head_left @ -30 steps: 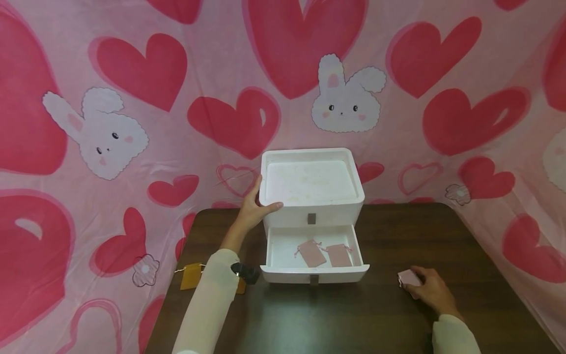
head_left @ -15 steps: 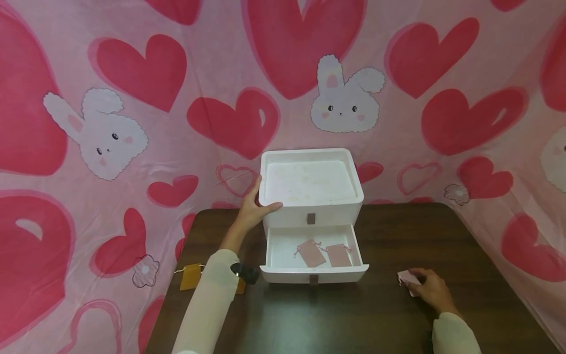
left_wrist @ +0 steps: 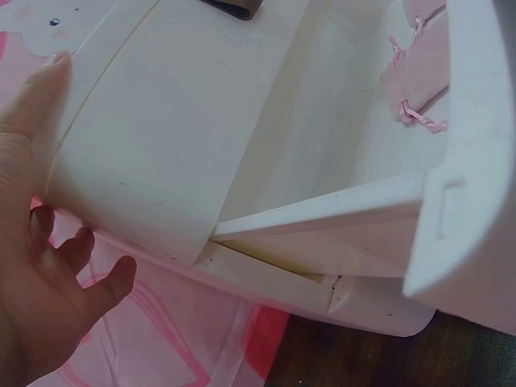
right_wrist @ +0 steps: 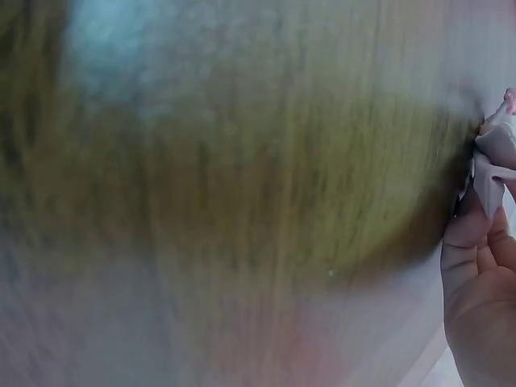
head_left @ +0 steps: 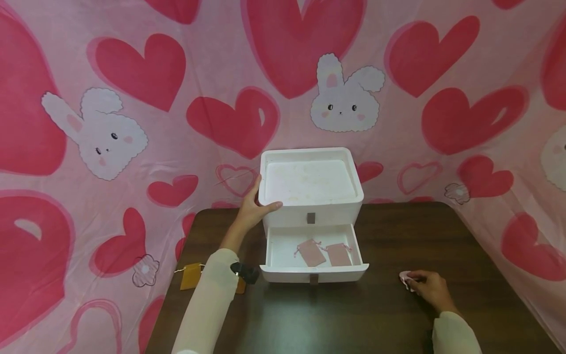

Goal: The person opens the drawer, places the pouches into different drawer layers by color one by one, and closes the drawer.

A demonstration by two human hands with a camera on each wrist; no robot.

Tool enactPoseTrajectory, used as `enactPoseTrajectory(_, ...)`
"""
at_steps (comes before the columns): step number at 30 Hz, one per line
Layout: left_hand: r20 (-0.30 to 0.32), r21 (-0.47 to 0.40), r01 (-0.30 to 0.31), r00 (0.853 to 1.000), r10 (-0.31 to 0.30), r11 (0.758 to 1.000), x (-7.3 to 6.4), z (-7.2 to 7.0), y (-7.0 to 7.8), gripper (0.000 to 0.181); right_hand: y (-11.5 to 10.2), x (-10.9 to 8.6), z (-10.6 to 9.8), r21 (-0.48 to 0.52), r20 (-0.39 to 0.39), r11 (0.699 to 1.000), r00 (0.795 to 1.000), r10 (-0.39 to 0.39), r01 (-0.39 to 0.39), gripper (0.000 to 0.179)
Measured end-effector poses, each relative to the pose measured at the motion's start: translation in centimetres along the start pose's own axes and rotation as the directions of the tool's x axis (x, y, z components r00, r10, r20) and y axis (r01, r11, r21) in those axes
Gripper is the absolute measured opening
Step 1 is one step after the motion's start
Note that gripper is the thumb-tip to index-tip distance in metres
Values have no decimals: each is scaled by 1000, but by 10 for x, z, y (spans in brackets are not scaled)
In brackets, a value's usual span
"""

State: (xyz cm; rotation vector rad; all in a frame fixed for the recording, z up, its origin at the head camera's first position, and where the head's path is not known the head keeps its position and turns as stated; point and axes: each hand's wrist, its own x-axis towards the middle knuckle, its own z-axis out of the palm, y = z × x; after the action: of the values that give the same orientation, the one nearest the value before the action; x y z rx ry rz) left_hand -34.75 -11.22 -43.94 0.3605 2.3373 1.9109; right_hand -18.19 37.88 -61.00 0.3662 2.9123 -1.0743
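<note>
A white two-drawer box [head_left: 311, 182] stands near the back of the table, its lower drawer [head_left: 283, 248] pulled out. Two pink drawstring pouches [head_left: 311, 252] lie in that drawer. My left hand [head_left: 252, 211] rests on the box's left front corner, thumb on the front rim; in the left wrist view, the lower fingers [left_wrist: 113, 286] are spread beside its wall. Over the table's right side, my right hand [head_left: 432, 289] pinches a pale pink drawstring pouch [head_left: 406, 280], folded between thumb and fingers. The right wrist view shows only part of this pouch [right_wrist: 493, 177] at its edge.
On the left of the dark wooden table [head_left: 309, 319] lies a mustard-yellow drawstring pouch [head_left: 191, 277]. Another yellow piece [head_left: 240, 286] is mostly hidden behind my left sleeve. A pink heart-and-rabbit cloth [head_left: 212, 59] hangs behind the table.
My right fingers have bunched up the pale pink pouch, which lay flatter before and now looks smaller and folded. My left hand and the drawer have stayed in place.
</note>
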Motion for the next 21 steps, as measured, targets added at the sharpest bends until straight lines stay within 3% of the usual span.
enactPoseTrajectory(5, -17, -6, -21, 1000, 21, 1000, 13, 1, -23, 109, -1, -1, 0, 15, 4, 1000, 1000, 17, -17, 26)
enactPoseTrajectory(13, -40, 8, -59, 997, 59, 998, 12, 2, -25, 106, 1, -3, 2, 60, -11, 997, 999, 47, -47, 30)
enactPoseTrajectory(21, -36, 8, -56, 998, 57, 998, 13, 2, -26, 106, -5, -2, 1, 77, -83, 997, 996, 22, -15, 31)
